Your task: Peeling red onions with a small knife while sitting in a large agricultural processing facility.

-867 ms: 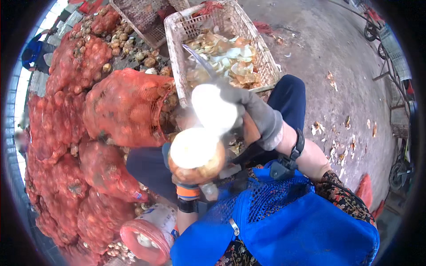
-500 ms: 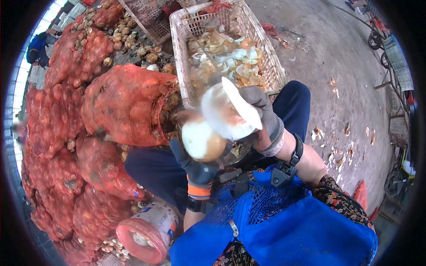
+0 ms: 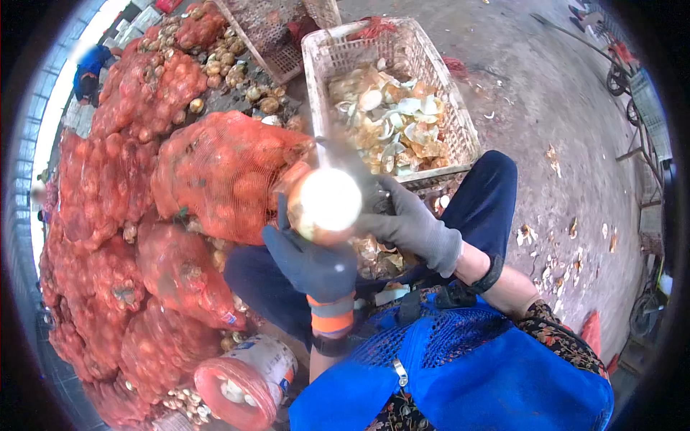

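Observation:
My left hand [image 3: 313, 266], in a dark blue-grey glove with an orange band, is closed round an onion [image 3: 329, 205]. The onion's upper face is glaring white, while brownish skin shows low on its left side. Just right of it is my right hand [image 3: 417, 223], in a grey glove with its fingers curled. Motion smears the fingertips and something dark beside the onion, so what they hold is hidden. Beyond my hands stands a pale plastic crate [image 3: 460, 118] with onion peelings [image 3: 413, 118] inside. A red mesh sack of onions [image 3: 223, 176] lies left of the onion.
More red mesh sacks [image 3: 108, 187] are piled along the left. Loose onions [image 3: 230, 61] lie behind them, near a tilted crate [image 3: 277, 43]. A white bucket [image 3: 269, 359] with a pink mesh rim stands by my left forearm. Peel scraps [image 3: 528, 233] dot the concrete floor at right.
The large white piece in my right hand is gone from it. My right hand has moved down beside the onion. My left hand still holds the onion, and the view has shifted slightly.

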`<control>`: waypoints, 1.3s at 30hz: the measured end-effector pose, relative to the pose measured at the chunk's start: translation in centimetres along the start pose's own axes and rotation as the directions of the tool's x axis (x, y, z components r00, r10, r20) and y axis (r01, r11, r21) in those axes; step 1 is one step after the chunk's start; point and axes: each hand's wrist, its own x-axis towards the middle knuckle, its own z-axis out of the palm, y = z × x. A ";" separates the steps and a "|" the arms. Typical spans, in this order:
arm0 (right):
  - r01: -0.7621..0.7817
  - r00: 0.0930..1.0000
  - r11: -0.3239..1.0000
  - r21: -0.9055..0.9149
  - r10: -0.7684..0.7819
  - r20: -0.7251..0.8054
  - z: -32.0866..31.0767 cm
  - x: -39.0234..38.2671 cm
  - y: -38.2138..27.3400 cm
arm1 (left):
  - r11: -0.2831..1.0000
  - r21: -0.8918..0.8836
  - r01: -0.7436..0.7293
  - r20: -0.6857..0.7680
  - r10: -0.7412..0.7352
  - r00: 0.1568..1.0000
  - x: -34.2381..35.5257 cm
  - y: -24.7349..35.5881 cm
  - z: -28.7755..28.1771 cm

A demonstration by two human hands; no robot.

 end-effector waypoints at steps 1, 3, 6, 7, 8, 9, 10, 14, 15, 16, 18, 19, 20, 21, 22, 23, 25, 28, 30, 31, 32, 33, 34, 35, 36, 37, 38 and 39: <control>-0.183 0.982 0.913 0.366 0.154 0.107 0.1 0.0 -1.8 | 0.979 -0.181 0.093 0.101 -0.075 0.992 0.6 0.3 -0.4; -0.175 0.981 0.931 0.320 0.137 0.139 0.1 -0.1 -2.9 | 0.914 -0.350 0.204 0.217 -0.132 0.967 0.9 0.5 -0.6; -0.188 0.973 0.971 0.150 0.163 0.165 -0.6 -0.2 -3.5 | 0.912 -0.342 0.227 0.261 -0.140 0.955 0.5 0.5 -1.0; -0.201 0.970 0.979 0.025 0.195 0.145 -1.0 -0.2 -3.6 | 0.911 -0.340 0.232 0.280 -0.137 0.950 0.4 0.3 -1.1; -0.043 0.975 0.989 0.142 0.010 0.222 -1.9 -0.1 -1.5 | 0.911 -0.338 0.237 0.298 -0.135 0.945 0.3 0.1 -1.1; -0.048 0.975 0.988 0.144 0.015 0.220 -2.3 0.0 -1.3 | 0.912 -0.330 0.245 0.315 -0.138 0.939 0.0 -0.1 -1.3; -0.096 0.971 0.993 -0.073 0.110 0.214 -2.8 0.0 -1.3 | 0.912 -0.322 0.253 0.331 -0.142 0.933 -0.2 -0.2 -1.5; 0.124 0.987 0.823 -0.554 -0.042 0.158 -3.3 -1.3 -2.0 | 0.913 -0.296 0.283 0.395 -0.153 0.906 -1.3 -1.1 -2.1; 0.245 0.970 0.702 -0.668 -0.170 0.177 -3.4 -1.6 -2.5 | 0.914 -0.289 0.285 0.407 -0.152 0.901 -1.4 -1.4 -2.2; 0.235 0.971 0.693 -0.681 -0.195 0.137 -3.3 -2.2 -3.1 | 0.915 -0.282 0.290 0.419 -0.155 0.895 -1.6 -1.7 -2.2; 0.063 0.991 0.788 -0.612 0.025 0.134 -3.3 -3.5 -6.5 | 0.920 -0.252 0.299 0.432 -0.169 0.886 -2.0 -2.2 -2.8; -0.132 0.962 0.824 -0.550 0.240 0.128 -3.5 -4.2 -7.7 | 0.920 -0.248 0.302 0.445 -0.169 0.880 -2.2 -2.5 -2.7; -0.133 0.962 0.823 -0.551 0.241 0.127 -4.0 -4.9 -7.9 | 0.920 -0.244 0.306 0.457 -0.169 0.873 -2.3 -2.7 -2.6; -0.137 0.938 0.752 -0.645 0.307 0.159 -4.4 -5.5 -8.0 | 0.922 -0.234 0.309 0.467 -0.172 0.867 -2.5 -3.0 -2.7; -0.130 0.909 0.672 -0.729 0.374 0.183 -4.4 -5.8 -8.0 | 0.923 -0.231 0.309 0.466 -0.174 0.867 -2.6 -3.3 -2.6; -0.129 0.908 0.673 -0.728 0.375 0.186 -4.3 -5.9 -8.3 | 0.757 -0.402 0.515 0.449 -0.327 0.831 -2.8 -3.6 -2.6; -0.358 0.811 0.566 -0.743 0.583 0.053 -3.9 -5.8 -9.1 | 0.231 -0.663 0.712 0.496 -0.576 0.650 -2.9 -3.7 -2.5; -0.228 0.868 0.610 -0.759 0.480 0.125 -4.2 -5.8 -8.5 | 0.956 0.290 0.035 0.427 -0.162 0.890 -2.1 -2.7 -4.7; -0.249 0.852 0.592 -0.766 0.511 0.117 -3.8 -5.5 -8.8 | 0.963 0.270 0.024 0.442 -0.146 0.885 -2.2 -2.8 -4.6; -0.267 0.835 0.576 -0.773 0.539 0.113 -3.7 -5.5 -8.8 | 0.968 0.251 0.012 0.454 -0.129 0.882 -2.4 -2.9 -4.6; -0.266 0.835 0.578 -0.771 0.539 0.116 -3.7 -5.5 -8.7 | 0.972 0.233 0.000 0.466 -0.112 0.878 -2.6 -3.1 -4.6; -0.282 0.820 0.585 -0.760 0.558 0.125 -3.6 -5.4 -8.6 | 0.977 0.211 -0.012 0.480 -0.093 0.873 -2.8 -3.4 -4.4; -0.299 0.806 0.593 -0.748 0.577 0.135 -3.6 -5.4 -8.4 | 0.982 0.188 -0.023 0.492 -0.074 0.867 -3.0 -3.6 -4.3; -0.301 0.806 0.593 -0.747 0.577 0.133 -3.5 -5.5 -8.2 | 0.986 0.165 -0.035 0.505 -0.054 0.861 -3.2 -3.9 -4.2; -0.258 0.826 0.602 -0.756 0.543 0.151 -3.5 -5.5 -7.9 | 0.989 0.142 -0.047 0.517 -0.033 0.855 -3.5 -4.2 -4.0; -0.215 0.844 0.608 -0.764 0.510 0.168 -3.5 -5.5 -7.7 | 0.991 0.117 -0.059 0.529 -0.011 0.849 -3.7 -4.4 -3.7; -0.218 0.845 0.608 -0.763 0.509 0.164 -3.5 -5.4 -7.6 | 0.993 0.091 -0.072 0.541 0.011 0.841 -3.9 -4.6 -3.5; -0.204 0.849 0.608 -0.767 0.501 0.171 -3.5 -5.2 -7.6 | 0.994 0.069 -0.082 0.548 0.030 0.836 -4.0 -4.8 -3.3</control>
